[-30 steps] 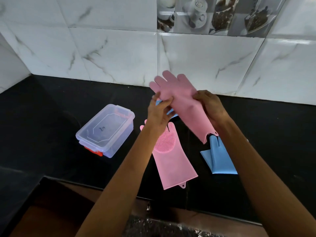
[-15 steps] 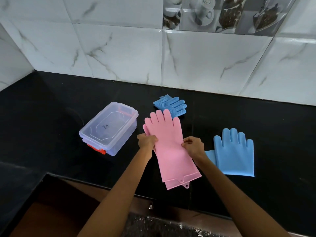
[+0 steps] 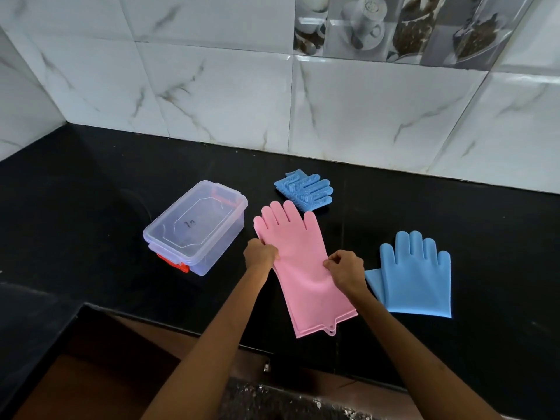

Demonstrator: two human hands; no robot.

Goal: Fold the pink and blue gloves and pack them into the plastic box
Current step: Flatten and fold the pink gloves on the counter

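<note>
Two pink gloves [image 3: 300,265] lie stacked flat on the black counter, fingers pointing away from me. My left hand [image 3: 260,255] pinches their left edge and my right hand [image 3: 345,266] pinches their right edge at mid-length. A blue glove [image 3: 416,275] lies flat to the right of my right hand. A second blue glove [image 3: 304,189], bristle side up, is bunched behind the pink pair. The clear plastic box [image 3: 197,227] with red clips sits to the left, its lid on.
The black counter [image 3: 91,207] meets a white marble-tiled wall [image 3: 212,95] at the back and left. Its front edge [image 3: 181,324] drops off just below the pink cuffs, with a brown cabinet below.
A second ago both hands held one pink glove in the air. It now lies on top of the other pink glove, and both hands have come down to its edges.
</note>
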